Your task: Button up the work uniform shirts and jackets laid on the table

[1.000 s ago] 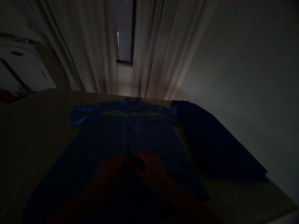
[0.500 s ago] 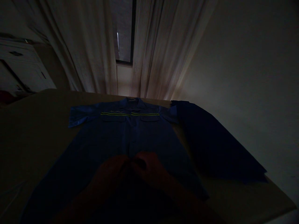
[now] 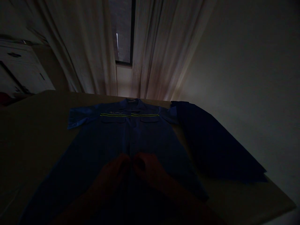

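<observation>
A blue short-sleeved work shirt [image 3: 154,137] lies spread out front side up, collar at the far end. Yellow-green stripes and pale lettering cross its chest above two pocket flaps. Over the shirt's front opening, my left hand [image 3: 118,168] is closed with its fingers pinched on the shirt's edge. Just beside it, my right hand [image 3: 148,167] is likewise closed, thumb and forefinger pinching the other edge of the opening. A narrow gap separates the two hands. Darkness hides the fine detail at the fingertips.
The shirt rests on a tan-covered table [image 3: 35,131]. To the right lies a folded dark blue cloth [image 3: 211,143], touching the right sleeve. Curtains [image 3: 89,47] and a narrow window stand behind the table, a white cabinet [image 3: 21,68] at the left, a plain wall [image 3: 253,78] on the right.
My hands have come slightly apart; they were touching at the fingertips before. The shirt and the dark blue cloth lie as they did.
</observation>
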A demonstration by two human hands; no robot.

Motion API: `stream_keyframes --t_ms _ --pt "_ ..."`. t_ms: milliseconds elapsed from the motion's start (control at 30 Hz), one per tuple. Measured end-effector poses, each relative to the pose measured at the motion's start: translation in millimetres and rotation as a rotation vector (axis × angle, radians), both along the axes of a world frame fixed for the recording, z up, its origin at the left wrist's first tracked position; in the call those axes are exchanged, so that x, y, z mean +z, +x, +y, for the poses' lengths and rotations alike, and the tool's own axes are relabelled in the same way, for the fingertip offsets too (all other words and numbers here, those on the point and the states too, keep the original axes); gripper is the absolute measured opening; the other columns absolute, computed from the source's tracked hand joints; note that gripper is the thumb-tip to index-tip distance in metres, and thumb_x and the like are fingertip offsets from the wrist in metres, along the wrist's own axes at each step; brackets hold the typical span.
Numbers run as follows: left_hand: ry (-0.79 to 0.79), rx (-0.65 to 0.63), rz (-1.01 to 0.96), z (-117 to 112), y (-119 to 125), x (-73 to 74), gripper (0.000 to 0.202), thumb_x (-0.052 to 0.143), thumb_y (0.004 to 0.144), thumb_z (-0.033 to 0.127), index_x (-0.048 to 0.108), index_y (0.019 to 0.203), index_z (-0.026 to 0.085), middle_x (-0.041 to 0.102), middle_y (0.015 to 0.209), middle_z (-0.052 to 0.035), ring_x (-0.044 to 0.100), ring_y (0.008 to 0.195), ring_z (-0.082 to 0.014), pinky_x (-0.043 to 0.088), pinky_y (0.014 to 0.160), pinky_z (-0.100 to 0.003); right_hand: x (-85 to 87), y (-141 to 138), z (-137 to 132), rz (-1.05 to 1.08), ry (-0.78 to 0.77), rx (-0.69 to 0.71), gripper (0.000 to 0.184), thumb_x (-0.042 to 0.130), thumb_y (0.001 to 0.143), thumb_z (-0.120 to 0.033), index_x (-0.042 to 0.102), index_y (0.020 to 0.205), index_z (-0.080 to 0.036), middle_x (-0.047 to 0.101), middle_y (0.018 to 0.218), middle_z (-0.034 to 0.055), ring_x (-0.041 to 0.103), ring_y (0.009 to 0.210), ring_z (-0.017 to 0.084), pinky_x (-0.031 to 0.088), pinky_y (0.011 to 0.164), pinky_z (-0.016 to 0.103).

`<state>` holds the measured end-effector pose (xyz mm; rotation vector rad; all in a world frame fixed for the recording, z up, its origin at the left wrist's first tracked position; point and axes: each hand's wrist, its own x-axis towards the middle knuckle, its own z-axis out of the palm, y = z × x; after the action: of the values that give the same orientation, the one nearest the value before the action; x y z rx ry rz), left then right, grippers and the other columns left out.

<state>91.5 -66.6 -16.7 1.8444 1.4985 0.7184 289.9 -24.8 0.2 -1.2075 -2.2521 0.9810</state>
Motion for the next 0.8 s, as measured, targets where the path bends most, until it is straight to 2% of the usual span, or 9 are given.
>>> stream_keyframes --t_ms 133,267,400,567,800 --pt "0.052 -0.038 0.004 0.5 1.3 1.2 0.021 0.037 0.099 0.032 0.056 0.096 0.026 0.070 0.083 0.0019 0.068 0.072 -0.0158 0.049 0.068 -0.026 -2.2 -1.9 -2.4 -0.058 0.047 -0.031 0.017 0.064 0.087 -0.023 0.072 0.101 -0.019 0.076 0.091 0.0044 0.068 0.078 0.016 0.044 0.068 0.025" --pt "0.064 -0.043 -0.008 -1.7 1.7 1.5 0.024 0.033 0.101 0.032 0.057 0.101 0.027 0.071 0.088 0.0010 0.069 0.076 -0.0155 0.050 0.070 -0.027 -2.8 -3.6 -4.8 -0.085 0.049 -0.037 0.016 0.064 0.088 -0.024 0.071 0.101 -0.019 0.076 0.091 0.0039 0.069 0.079 0.016 0.043 0.068 0.025" --pt "0.000 -0.024 -0.020 -3.9 2.5 3.7 0.021 0.042 0.100 0.040 0.056 0.107 0.026 0.073 0.097 0.0001 0.071 0.084 -0.0170 0.051 0.074 -0.028 -1.7 -5.3 -6.7 -0.144 0.065 -0.034 0.014 0.064 0.088 -0.026 0.070 0.100 -0.020 0.075 0.090 0.0037 0.067 0.078 0.016 0.041 0.067 0.026" --pt "-0.034 0.037 -0.079 1.0 0.8 1.0 0.019 0.051 0.093 0.038 0.058 0.106 0.025 0.074 0.091 0.0005 0.071 0.078 -0.0178 0.052 0.069 -0.028 0.3 -4.5 -6.9 -0.133 0.067 0.003 0.011 0.061 0.091 -0.026 0.069 0.097 -0.021 0.074 0.091 0.0029 0.067 0.079 0.016 0.041 0.067 0.025" --pt "-0.159 0.008 -0.190 6.8 -5.8 5.3 0.020 0.059 0.087 0.036 0.060 0.102 0.023 0.072 0.089 0.0003 0.068 0.081 -0.0183 0.051 0.072 -0.028 -2.9 -4.6 -7.5 -0.151 0.127 0.030 0.007 0.063 0.090 -0.026 0.066 0.096 -0.021 0.073 0.091 0.0016 0.065 0.078 0.015 0.040 0.067 0.024"
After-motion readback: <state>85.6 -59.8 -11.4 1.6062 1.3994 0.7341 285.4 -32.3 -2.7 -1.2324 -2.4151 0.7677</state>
